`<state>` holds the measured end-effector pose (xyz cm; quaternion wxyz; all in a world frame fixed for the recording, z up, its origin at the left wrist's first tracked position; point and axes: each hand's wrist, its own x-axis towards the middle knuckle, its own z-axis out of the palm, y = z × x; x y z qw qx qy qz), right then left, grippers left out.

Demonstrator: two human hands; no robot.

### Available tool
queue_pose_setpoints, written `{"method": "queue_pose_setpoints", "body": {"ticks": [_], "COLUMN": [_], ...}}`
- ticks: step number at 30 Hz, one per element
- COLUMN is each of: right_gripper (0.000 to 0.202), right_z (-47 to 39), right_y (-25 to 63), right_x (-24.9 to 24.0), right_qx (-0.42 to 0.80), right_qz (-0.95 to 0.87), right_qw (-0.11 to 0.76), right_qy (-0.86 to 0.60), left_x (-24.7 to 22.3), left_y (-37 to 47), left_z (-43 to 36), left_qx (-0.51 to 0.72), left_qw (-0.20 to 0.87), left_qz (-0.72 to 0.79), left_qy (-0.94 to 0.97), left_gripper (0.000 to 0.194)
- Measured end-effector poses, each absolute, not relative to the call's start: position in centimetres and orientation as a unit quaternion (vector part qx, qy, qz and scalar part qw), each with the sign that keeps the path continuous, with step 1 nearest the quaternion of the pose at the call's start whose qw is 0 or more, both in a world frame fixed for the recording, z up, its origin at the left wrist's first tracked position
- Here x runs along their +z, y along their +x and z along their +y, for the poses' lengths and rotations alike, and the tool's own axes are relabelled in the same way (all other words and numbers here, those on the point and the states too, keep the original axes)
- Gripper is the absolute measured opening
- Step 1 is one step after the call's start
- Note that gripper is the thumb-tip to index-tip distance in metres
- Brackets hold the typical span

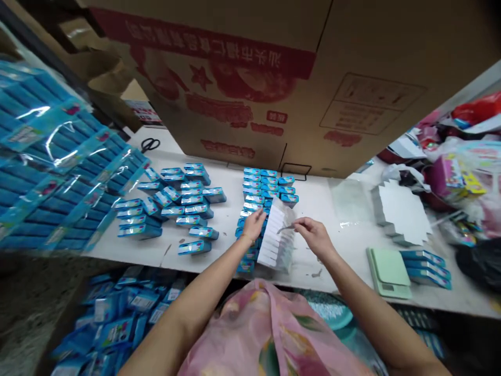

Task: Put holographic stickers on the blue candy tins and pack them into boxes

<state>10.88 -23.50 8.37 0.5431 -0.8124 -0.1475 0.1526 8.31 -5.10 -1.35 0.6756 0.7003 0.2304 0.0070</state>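
Note:
My left hand [253,224] is closed, its fingers together over the rows of small blue boxes [253,192] and beside a white slotted card [270,237]. What lies within those fingers is hidden. Clear plastic [287,248] covers the right side of the card, which stands tilted on the table. To its right, my right hand [311,232] pinches a thin grey strip [285,228] that reaches over the plastic; whether it is part of the plastic, I cannot tell. More blue boxes [193,209] stand in loose groups on the left.
A big cardboard box [297,115] rises behind the white table [230,250]. Clear bags of blue boxes [58,162] are stacked at left, near black scissors [150,144]. Stacked white cards [405,211] and a green scale [387,271] sit at right. Blue packs [121,318] fill a box below.

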Motion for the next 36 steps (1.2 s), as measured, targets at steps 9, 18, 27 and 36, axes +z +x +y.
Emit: {"method": "queue_pose_setpoints", "body": {"ticks": [9, 18, 27, 36], "right_gripper": [0.024, 0.017, 0.023, 0.022], "right_z": [-15.1, -8.2, -7.3, -7.0], "right_y": [5.0, 5.3, 6.1, 6.6], "right_x": [3.7, -2.2, -4.9, -4.7], "right_qx": [0.268, 0.086, 0.028, 0.012], "right_qz": [0.139, 0.128, 0.038, 0.000], "right_qw": [0.715, 0.666, 0.473, 0.346], "right_qy": [-0.630, -0.730, -0.880, -0.938], "left_x": [0.6, -3.2, -5.8, -7.6], "left_y": [-0.5, 2.2, 5.2, 5.9], "left_z": [-0.8, 5.2, 7.6, 6.8], "left_qx": [-0.046, 0.005, -0.043, -0.010], "left_qw": [0.786, 0.711, 0.632, 0.606], "left_qz": [0.273, 0.257, 0.163, 0.176], "left_qy": [0.553, 0.654, 0.757, 0.776], "left_gripper": [0.046, 0.043, 0.030, 0.027]}}
